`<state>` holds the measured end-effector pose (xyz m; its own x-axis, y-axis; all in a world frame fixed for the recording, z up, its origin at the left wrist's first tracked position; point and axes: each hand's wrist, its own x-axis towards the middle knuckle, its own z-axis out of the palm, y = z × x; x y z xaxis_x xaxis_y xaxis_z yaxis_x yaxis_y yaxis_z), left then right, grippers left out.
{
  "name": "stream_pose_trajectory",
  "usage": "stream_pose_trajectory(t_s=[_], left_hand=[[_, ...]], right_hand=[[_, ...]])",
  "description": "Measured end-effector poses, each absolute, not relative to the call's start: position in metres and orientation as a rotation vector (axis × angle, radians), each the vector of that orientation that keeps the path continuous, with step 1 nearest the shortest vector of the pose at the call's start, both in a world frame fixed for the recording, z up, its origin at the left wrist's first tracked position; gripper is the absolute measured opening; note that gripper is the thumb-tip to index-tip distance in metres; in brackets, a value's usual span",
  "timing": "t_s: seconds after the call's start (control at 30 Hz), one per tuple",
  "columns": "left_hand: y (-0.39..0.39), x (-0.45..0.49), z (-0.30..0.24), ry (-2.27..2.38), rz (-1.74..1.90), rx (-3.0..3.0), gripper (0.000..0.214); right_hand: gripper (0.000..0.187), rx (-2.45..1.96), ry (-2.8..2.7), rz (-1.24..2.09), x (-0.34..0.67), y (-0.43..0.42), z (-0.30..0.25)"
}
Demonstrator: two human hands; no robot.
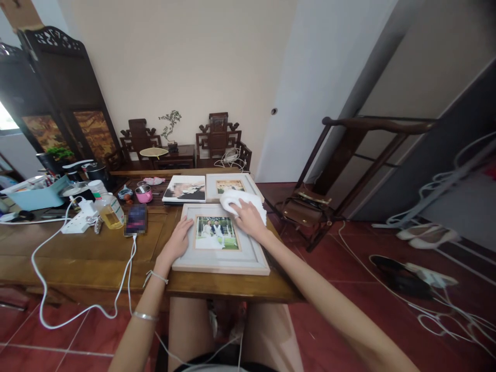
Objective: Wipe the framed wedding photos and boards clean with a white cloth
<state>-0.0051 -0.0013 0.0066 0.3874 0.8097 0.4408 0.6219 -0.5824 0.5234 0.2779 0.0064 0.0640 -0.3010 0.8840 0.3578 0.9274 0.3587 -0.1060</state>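
Left hand (179, 242) rests flat on the left border of the frame (220, 262) (near edge of table (89, 253)); right hand (249, 219) clutches a cloth (234, 199) at its far-right corner.

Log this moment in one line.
left hand: rests on left edge of picture frame | right hand: holds white cloth on its top right corner | picture frame: flat on wooden table | phone: left of frame

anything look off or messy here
Nothing spilled or broken. The frame lies flat under the left hand and the right hand with its cloth. Only loose ends: a white cable droops off the table to the floor, and more cables sprawl at right.
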Motion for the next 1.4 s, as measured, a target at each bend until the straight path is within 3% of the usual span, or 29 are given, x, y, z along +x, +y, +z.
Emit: stream_pose_trajectory(t_s=[0.17, 0.47, 0.73, 0.93, 1.1, 1.27, 1.4], left_hand=[[-0.006, -0.002, 0.008, 1.296, 0.983, 2.402, 0.059], [-0.007, 0.000, 0.012, 1.310, 0.984, 2.357, 0.056], [-0.009, -0.001, 0.016, 1.253, 0.921, 2.380, 0.044], [-0.010, -0.002, 0.017, 1.298, 0.871, 2.378, 0.049], [-0.008, -0.003, 0.011, 1.291, 0.916, 2.374, 0.060], [-0.008, -0.001, 0.010, 1.298, 0.946, 2.357, 0.061], [-0.009, 0.000, 0.012, 1.309, 0.912, 2.370, 0.058]], right_hand=[[0.051, -1.471, -2.510, -0.165, 0.274, -0.008, 0.065], [0.057, -1.185, -2.654, 0.112, 0.282, -0.148, 0.072], [0.053, -1.414, -2.463, -0.121, 0.279, -0.059, 0.059], [0.044, -1.513, -2.479, -0.201, 0.272, 0.008, 0.069], [0.046, -1.319, -2.661, -0.088, 0.271, -0.041, 0.070], [0.046, -1.194, -2.684, 0.094, 0.278, -0.129, 0.075], [0.055, -1.183, -2.651, 0.113, 0.285, -0.143, 0.074]])
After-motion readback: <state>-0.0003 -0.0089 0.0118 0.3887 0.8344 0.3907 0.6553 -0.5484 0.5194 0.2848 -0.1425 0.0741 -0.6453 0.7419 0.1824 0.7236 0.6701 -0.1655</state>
